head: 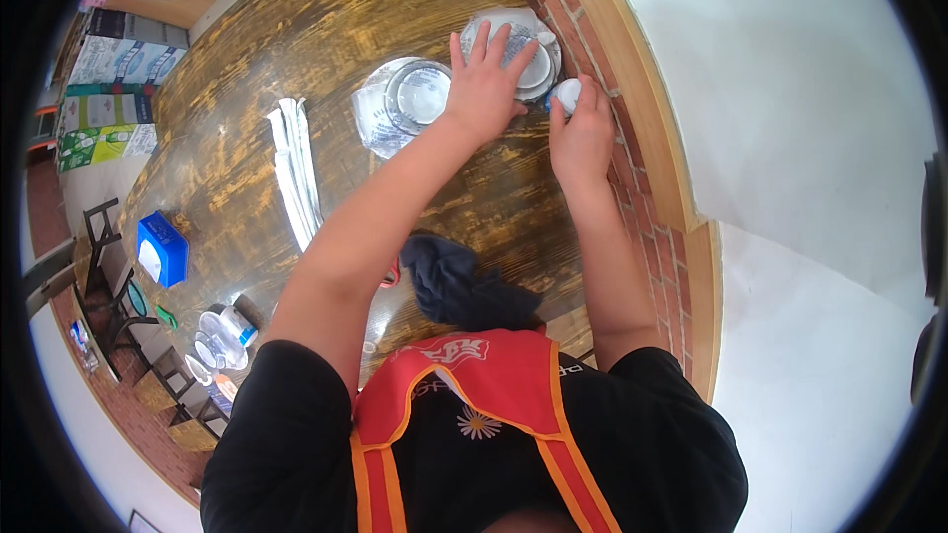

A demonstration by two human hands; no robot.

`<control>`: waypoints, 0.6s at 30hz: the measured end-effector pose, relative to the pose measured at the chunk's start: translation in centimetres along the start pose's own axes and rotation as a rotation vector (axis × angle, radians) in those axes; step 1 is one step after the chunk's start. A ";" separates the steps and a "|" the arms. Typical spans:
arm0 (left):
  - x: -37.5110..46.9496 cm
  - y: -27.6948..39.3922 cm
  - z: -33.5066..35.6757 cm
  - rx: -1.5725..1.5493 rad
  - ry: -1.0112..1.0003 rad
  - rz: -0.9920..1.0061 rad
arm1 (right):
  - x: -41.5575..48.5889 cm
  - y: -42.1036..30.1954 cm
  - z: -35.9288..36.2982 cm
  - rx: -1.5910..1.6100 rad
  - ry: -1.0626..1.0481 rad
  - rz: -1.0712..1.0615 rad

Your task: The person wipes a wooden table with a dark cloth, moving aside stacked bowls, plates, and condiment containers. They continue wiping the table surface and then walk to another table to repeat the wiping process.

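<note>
My left hand [485, 92] is spread over the near left edge of a plastic-wrapped set of white dishes [537, 66] by the brick ledge. Its fingers are apart, and it appears to rest on the wrapping. Just to the right, my right hand [583, 137] has its fingers around a small white cup [568, 94] with some blue at its side. A second wrapped dish set [415, 96], with a plate and bowl under printed film, lies left of my left hand, whose wrist partly overlaps it.
A dark cloth [466, 285] lies crumpled near my apron. Long white paper-wrapped packets [292, 163] and a blue tissue box [163, 248] sit to the left on the wooden table [355, 0]. Another dish set [221, 340] stands at lower left. A brick ledge [644, 192] borders the right.
</note>
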State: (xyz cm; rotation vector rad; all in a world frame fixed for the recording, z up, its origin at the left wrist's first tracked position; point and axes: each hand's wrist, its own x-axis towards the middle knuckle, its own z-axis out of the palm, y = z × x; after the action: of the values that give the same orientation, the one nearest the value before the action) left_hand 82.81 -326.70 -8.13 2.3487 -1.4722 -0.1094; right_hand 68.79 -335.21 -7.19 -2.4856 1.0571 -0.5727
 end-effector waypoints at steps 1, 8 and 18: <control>-0.5 0.1 -1.2 -0.006 -0.011 -0.004 | -0.1 0.0 -0.1 0.017 -0.012 0.031; -9.6 -3.3 -5.6 0.051 -0.111 -0.457 | -2.3 1.1 0.7 0.026 0.122 -0.056; -10.3 -6.6 -3.7 -0.119 -0.087 -0.403 | -5.2 -0.2 -1.1 -0.057 0.208 -0.259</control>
State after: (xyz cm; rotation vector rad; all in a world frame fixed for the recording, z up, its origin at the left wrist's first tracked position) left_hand 84.74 -314.05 -8.23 2.5340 -0.9767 -0.3955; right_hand 65.02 -331.41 -7.30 -2.6784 0.8360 -0.9068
